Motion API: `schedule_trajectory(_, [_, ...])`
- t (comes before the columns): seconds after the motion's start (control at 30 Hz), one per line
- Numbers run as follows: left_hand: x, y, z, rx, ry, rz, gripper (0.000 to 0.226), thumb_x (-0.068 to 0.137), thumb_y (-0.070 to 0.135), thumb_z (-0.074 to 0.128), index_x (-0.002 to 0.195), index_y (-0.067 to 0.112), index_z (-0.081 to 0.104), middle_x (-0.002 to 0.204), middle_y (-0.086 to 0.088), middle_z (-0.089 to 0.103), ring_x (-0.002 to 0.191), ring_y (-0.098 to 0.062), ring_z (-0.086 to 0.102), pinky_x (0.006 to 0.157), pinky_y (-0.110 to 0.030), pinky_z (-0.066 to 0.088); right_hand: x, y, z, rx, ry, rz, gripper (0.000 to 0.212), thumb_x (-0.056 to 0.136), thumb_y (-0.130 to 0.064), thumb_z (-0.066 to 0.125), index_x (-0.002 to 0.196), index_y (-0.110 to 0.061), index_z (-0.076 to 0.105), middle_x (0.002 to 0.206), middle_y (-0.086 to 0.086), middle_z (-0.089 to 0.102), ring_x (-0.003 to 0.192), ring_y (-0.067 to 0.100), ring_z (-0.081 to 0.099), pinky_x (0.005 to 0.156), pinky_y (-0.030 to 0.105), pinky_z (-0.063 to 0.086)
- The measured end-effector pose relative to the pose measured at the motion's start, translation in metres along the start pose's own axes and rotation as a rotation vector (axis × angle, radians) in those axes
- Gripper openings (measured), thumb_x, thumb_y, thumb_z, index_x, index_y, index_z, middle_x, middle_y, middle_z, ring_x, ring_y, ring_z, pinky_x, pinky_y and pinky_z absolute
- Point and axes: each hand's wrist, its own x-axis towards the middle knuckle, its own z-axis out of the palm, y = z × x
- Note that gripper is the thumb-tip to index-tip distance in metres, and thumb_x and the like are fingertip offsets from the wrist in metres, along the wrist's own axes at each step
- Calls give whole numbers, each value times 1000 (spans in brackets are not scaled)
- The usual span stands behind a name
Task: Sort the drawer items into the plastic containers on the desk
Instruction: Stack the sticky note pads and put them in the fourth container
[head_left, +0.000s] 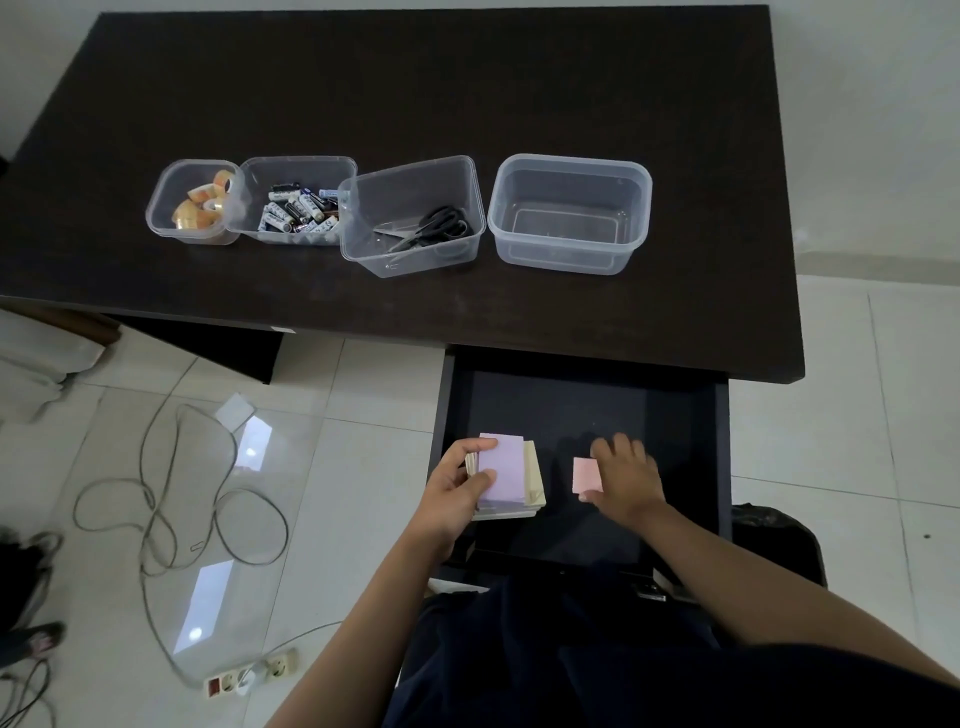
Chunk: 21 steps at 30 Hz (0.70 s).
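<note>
Now | my left hand (457, 486) pinches the note-pad stack (511, 478) at the drawer (675, 415) floor's 9 o'clock | right hand (626, 478) curled on pink pad (584, 474) | empty container (570, 213) at tabletop (415, 78) 3 o'clock | battery (298, 210) labels unreadable

Four clear plastic containers (569, 213) in row on dark wooden desk (415, 93): left to right, tape rolls (203, 203), batteries (298, 208), black-handled scissors (435, 226), none. Open dark drawer (571, 405) before desk, right side; lilac-topped notepad stack (506, 475) left inside, small pink notepad (586, 475) right.
</note>
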Motion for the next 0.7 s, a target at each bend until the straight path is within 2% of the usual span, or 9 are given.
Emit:
schedule_trajectory(0.1, [0,1,0,1,-18,28,28,96,9,48,104,35,55,107,2,51,94,-19,52,80,-37,50,-4,5,3,261,10,79,65,66,-40,80,115,-19,44,118,3,47,110,27,45,84,37,44])
schedule_trajectory(0.17, [0,2,-1,5,-40,46,27,96,10,49,106,34,54,109,3,50,95,-19,52,84,-42,52,-6,7,5,386,50,89,53,70,-32,78,110,-17,47,105,-1,55,106,27,49,79,33,39])
schedule_trajectory(0.23, [2,3,-2,11,-57,57,27,96,10,50,109,33,54,109,4,50,95,-18,53,87,-47,52,-8,7,5,399,99,87,40,76,-27,73,107,-17,50,90,-6,54,102,26,52,79,32,36])
schedule_trajectory(0.3, [3,3,-3,15,-67,72,26,95,11,52,110,32,54,108,4,51,94,-17,54,87,-46,52,-10,8,5,404,112,85,39,74,-27,73,105,-17,53,94,-6,54,101,25,55,83,35,39])
schedule_trajectory(0.4, [5,2,-4,26,-76,74,26,95,12,53,109,34,54,112,4,49,98,-18,54,85,-44,54,-13,8,7,361,6,55,59,64,-38,80,112,-20,51,114,0,48,109,22,49,90,37,42])
schedule_trajectory(0.47, [6,2,-5,40,-70,69,26,94,13,54,109,35,54,111,4,49,98,-19,53,85,-45,54,-14,6,11,315,-75,44,66,62,-37,82,116,-21,47,119,2,43,112,24,45,91,36,43])
schedule_trajectory(0.6, [7,0,-8,34,-57,68,25,94,12,54,109,33,55,107,2,51,95,-21,53,81,-44,53,-15,-1,17,424,-113,39,58,63,-22,83,100,-23,38,113,3,47,108,26,45,83,34,45])
schedule_trajectory(0.7, [7,-1,-10,28,-54,66,25,94,12,54,109,32,54,110,0,50,96,-21,53,72,-36,52,-15,-4,18,362,-71,33,50,69,-26,77,101,-20,40,102,0,55,103,25,48,81,34,41])
